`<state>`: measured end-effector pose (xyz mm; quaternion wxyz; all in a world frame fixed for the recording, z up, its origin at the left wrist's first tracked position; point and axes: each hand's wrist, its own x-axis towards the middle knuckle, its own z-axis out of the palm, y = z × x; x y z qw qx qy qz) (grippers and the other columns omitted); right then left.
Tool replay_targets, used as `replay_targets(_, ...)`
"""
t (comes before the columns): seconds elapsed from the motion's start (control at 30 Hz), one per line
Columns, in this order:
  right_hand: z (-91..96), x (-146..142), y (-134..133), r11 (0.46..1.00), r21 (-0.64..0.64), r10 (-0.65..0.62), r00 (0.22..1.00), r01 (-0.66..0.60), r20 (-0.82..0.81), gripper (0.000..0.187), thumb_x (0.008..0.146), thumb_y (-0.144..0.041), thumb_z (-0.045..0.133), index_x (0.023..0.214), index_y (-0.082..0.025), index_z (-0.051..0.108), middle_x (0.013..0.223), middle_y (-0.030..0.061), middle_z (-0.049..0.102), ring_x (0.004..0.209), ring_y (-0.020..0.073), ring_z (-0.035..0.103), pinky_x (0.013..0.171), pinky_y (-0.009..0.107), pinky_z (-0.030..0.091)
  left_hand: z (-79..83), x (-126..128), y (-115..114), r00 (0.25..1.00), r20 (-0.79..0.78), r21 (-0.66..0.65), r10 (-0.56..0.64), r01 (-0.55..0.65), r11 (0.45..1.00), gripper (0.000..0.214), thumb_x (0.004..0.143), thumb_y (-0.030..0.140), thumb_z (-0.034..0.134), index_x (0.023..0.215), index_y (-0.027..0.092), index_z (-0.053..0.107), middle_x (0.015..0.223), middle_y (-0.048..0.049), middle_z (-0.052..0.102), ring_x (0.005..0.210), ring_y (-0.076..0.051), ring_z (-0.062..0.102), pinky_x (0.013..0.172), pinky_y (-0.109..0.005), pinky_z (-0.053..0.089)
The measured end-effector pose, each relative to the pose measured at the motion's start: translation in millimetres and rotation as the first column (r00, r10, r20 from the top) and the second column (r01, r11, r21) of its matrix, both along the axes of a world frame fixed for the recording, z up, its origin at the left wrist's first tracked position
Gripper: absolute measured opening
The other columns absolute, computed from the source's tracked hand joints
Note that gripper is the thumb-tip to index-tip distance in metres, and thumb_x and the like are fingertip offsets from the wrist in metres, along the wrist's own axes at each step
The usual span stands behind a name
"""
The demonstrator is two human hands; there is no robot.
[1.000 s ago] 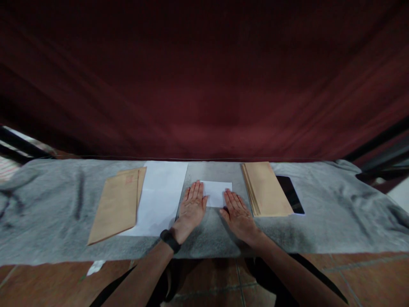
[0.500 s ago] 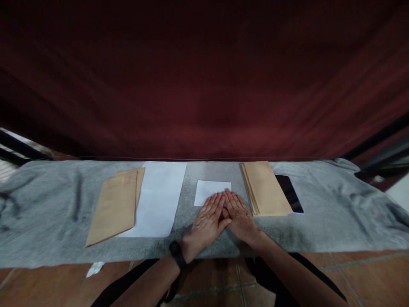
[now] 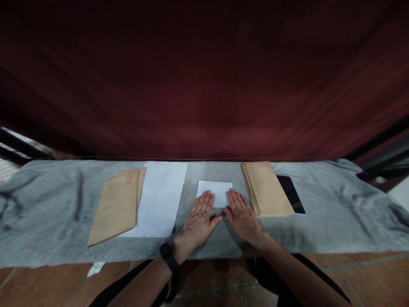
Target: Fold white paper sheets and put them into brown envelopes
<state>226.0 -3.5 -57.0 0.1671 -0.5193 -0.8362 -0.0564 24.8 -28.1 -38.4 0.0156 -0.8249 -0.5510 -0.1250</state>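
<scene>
A small folded white paper [image 3: 216,190] lies on the grey cloth [image 3: 335,213] in front of me. My left hand [image 3: 198,216] rests flat with fingers stretched out, its fingertips on the paper's near left edge. My right hand [image 3: 242,212] lies flat too, fingertips on the paper's near right edge. The two thumbs almost touch below the paper. A black band sits on my left wrist.
A white sheet stack [image 3: 159,198] lies left of my hands, with brown envelopes [image 3: 117,205] further left. A thicker stack of brown envelopes [image 3: 266,188] lies at the right, beside a dark phone [image 3: 290,193]. A dark red curtain [image 3: 204,76] hangs behind.
My left hand slid right across the paper until it met my right hand, then both hands drew slightly apart along the paper's near edge.
</scene>
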Motion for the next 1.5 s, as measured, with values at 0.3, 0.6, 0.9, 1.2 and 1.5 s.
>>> replay_targets(0.3,3.6,7.9,1.6,0.999,0.037,-0.036,0.999,0.037,-0.024,0.059,0.105,-0.038,0.037,0.154,-0.006,0.035,0.153,0.0189,0.046,0.144,0.0294,0.041,0.116,0.048,0.035,1.6,-5.4,-2.3,0.996,-0.023,0.025,0.088,-0.087,0.996,0.080,0.099,0.062,0.032,0.155,0.005,0.030,0.160,-0.0219,0.034,0.152,-0.029,0.026,0.122,-0.047,0.029)
replay_targets(0.6,17.0,-9.9,-9.4,0.971,-0.076,0.224,0.974,-0.227,-0.043,0.054,0.107,-0.037,0.033,0.157,-0.015,0.032,0.161,0.0085,0.035,0.150,0.0209,0.030,0.122,0.043,0.029,3.4,-5.7,-1.7,0.995,-0.043,0.026,0.088,-0.087,0.996,0.062,0.103,0.044,0.031,0.152,0.007,0.036,0.160,-0.0174,0.035,0.151,-0.026,0.027,0.124,-0.047,0.024)
replay_targets(0.9,2.1,-11.2,-13.2,0.965,-0.027,0.260,0.965,-0.261,-0.010,0.050,0.104,-0.032,0.042,0.149,-0.011,0.045,0.157,0.0136,0.042,0.147,0.0242,0.035,0.123,0.046,0.028,17.3,14.9,17.1,0.999,0.054,-0.083,0.008,-0.003,0.997,0.059,0.105,0.040,0.019,0.152,0.008,0.037,0.160,-0.0137,0.037,0.151,-0.020,0.028,0.125,-0.042,0.024)
replay_targets(1.2,-0.2,-12.5,-10.8,0.962,0.023,0.272,0.962,-0.272,-0.032,0.047,0.102,-0.027,0.044,0.143,-0.005,0.052,0.143,0.0167,0.058,0.139,0.0248,0.048,0.121,0.044,0.033,12.4,33.5,45.7,0.993,0.117,-0.182,0.026,-0.004,0.983,0.066,0.105,0.049,0.018,0.153,0.007,0.033,0.162,-0.0157,0.032,0.153,-0.023,0.022,0.125,-0.044,0.022)
replay_targets(1.5,7.1,0.2,6.9,0.994,-0.019,0.109,0.992,-0.110,-0.070,0.051,0.104,-0.027,0.035,0.152,-0.011,0.041,0.155,0.0138,0.044,0.146,0.0238,0.038,0.121,0.045,0.032,2.9,24.2,52.2,0.992,0.042,-0.106,0.123,-0.118,0.987,0.063,0.104,0.044,0.024,0.153,0.006,0.035,0.162,-0.0166,0.032,0.153,-0.025,0.021,0.126,-0.045,0.019)
